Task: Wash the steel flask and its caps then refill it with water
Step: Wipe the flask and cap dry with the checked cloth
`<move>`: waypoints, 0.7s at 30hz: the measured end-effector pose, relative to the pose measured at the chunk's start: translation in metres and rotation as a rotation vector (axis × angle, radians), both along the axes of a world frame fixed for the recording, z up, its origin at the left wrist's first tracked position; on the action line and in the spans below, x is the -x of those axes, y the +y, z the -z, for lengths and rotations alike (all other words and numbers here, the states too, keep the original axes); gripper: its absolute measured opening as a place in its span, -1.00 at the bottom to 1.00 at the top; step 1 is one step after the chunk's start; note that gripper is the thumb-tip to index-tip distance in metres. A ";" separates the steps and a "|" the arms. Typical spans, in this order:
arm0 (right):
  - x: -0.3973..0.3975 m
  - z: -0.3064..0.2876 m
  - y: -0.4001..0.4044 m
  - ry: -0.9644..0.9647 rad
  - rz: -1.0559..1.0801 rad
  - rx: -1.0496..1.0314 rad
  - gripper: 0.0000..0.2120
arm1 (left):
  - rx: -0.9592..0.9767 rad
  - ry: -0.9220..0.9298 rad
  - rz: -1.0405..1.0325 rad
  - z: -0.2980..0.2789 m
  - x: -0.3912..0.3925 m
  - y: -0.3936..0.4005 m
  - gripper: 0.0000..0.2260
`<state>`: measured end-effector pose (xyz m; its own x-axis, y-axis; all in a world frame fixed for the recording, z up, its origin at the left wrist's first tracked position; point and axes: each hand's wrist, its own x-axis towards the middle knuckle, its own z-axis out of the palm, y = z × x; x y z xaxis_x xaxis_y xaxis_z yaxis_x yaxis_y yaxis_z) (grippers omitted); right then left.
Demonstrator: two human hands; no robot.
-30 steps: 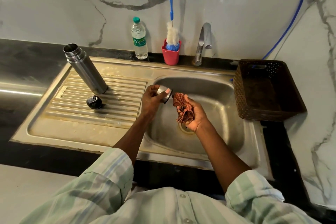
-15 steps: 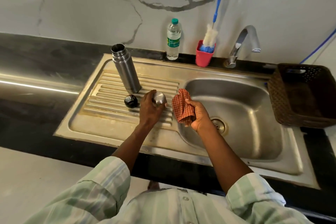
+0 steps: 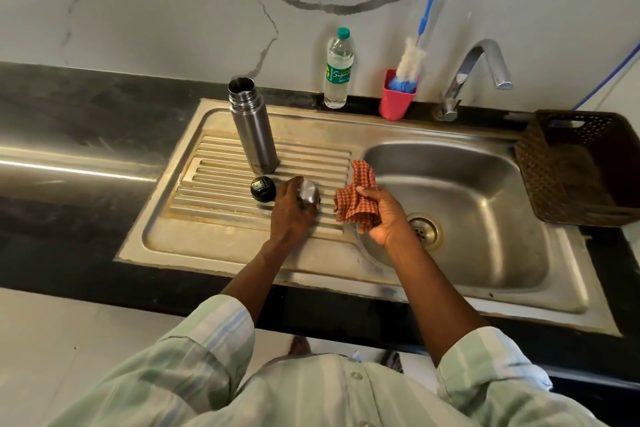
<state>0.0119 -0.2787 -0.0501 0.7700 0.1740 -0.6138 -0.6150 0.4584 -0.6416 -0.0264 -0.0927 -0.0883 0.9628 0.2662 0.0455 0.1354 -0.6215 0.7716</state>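
The open steel flask (image 3: pixel 252 128) stands upright on the ribbed drainboard (image 3: pixel 221 184) of the sink. In front of it lies the black inner cap (image 3: pixel 263 188). Just right of that cap, my left hand (image 3: pixel 290 215) holds the steel outer cap (image 3: pixel 309 197) down on the drainboard ribs, fingers wrapped round it. My right hand (image 3: pixel 384 218) grips a crumpled orange checked cloth (image 3: pixel 356 201) at the edge between drainboard and basin (image 3: pixel 485 204).
A plastic water bottle (image 3: pixel 339 69) and a red cup (image 3: pixel 396 99) holding a blue-handled bottle brush (image 3: pixel 412 55) stand against the marble wall. The tap (image 3: pixel 478 76) is off. A brown woven basket (image 3: pixel 585 166) sits right of the basin.
My left hand carried the steel cap from over the basin leftward and down onto the drainboard beside the black cap. My right hand followed with the cloth. The view shifted left.
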 end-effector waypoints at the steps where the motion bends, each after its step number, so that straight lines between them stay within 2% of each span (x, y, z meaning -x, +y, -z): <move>1: 0.000 0.000 -0.001 -0.005 0.003 0.018 -0.46 | -0.022 -0.013 0.009 0.001 0.001 -0.001 -0.36; 5: 0.001 -0.004 -0.007 0.012 -0.030 0.058 -0.68 | -0.123 -0.176 -0.055 -0.005 0.005 -0.013 -0.45; 8: 0.002 -0.005 -0.016 0.009 -0.037 0.050 -0.72 | -0.193 -0.362 -0.135 -0.013 0.003 -0.026 -0.57; 10: 0.001 -0.007 -0.026 -0.009 -0.017 0.041 -0.73 | -0.195 -0.414 -0.143 -0.021 -0.001 -0.038 -0.60; 14: -0.001 -0.019 -0.058 -0.038 0.009 0.027 -0.76 | -0.156 -0.365 -0.124 -0.035 -0.018 -0.079 -0.60; 16: -0.007 -0.026 -0.081 -0.090 0.027 0.084 -0.75 | -0.130 -0.333 -0.089 -0.039 -0.029 -0.107 -0.64; 21: -0.026 -0.048 -0.155 -0.193 0.125 0.250 -0.59 | -0.054 -0.166 0.081 -0.057 -0.059 -0.199 -0.62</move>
<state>0.0376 -0.4335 -0.0019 0.8819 -0.0669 -0.4667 -0.4205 0.3361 -0.8428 0.0325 -0.2913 -0.0311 0.9591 0.1810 0.2177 -0.0432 -0.6666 0.7442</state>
